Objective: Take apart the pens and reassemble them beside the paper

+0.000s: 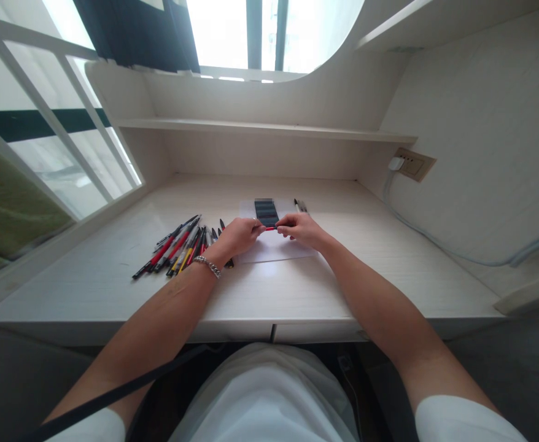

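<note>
Between my two hands, level above white paper (pixel 269 250), is a red pen (pixel 270 229) with a black end. My left hand (pixel 243 235) pinches its left end, and a chain bracelet circles that wrist. At the black right end, the fingers of my right hand (pixel 300 226) are closed on the pen. Just beyond my fingertips lies a dark flat rectangular thing (pixel 266 212) on the paper; I cannot make out what it is. My fingers hide parts of the pen.
A loose pile of pens (pixel 175 245) in red, black, yellow and clear lies left of my left hand. Several more pens (pixel 298 205) rest beyond my right hand. A shelf (pixel 269 127) spans the back. A cable (pixel 417 228) runs from the wall socket (pixel 415 164) at right.
</note>
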The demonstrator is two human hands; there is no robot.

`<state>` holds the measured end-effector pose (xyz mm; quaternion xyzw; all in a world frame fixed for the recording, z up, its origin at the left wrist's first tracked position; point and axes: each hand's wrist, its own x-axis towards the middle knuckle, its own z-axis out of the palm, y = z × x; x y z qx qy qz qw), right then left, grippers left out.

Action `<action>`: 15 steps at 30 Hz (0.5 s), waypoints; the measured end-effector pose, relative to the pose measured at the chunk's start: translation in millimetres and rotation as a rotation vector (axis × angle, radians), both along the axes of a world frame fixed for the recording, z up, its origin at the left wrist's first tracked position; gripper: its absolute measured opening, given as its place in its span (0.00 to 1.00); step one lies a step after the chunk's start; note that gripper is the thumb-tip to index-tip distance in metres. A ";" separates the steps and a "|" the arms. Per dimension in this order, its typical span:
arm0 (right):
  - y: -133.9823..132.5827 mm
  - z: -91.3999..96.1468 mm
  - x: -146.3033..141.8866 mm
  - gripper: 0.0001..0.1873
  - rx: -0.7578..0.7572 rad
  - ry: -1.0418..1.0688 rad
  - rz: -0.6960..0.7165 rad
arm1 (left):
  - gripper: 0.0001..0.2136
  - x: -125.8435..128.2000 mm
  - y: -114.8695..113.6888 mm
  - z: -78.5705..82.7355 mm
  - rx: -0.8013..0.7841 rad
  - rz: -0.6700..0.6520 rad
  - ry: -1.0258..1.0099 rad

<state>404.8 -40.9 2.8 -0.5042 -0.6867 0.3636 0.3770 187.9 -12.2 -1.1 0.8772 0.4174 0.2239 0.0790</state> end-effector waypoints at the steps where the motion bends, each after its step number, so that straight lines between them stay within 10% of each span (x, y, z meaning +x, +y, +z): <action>1: 0.1 -1.0 0.0 0.09 0.010 0.013 -0.004 | 0.16 0.0 -0.8 0.4 0.010 0.005 0.010; 15: 7.6 -8.2 0.8 0.11 0.097 0.004 -0.062 | 0.15 5.4 0.7 -7.7 -0.056 -0.108 -0.096</action>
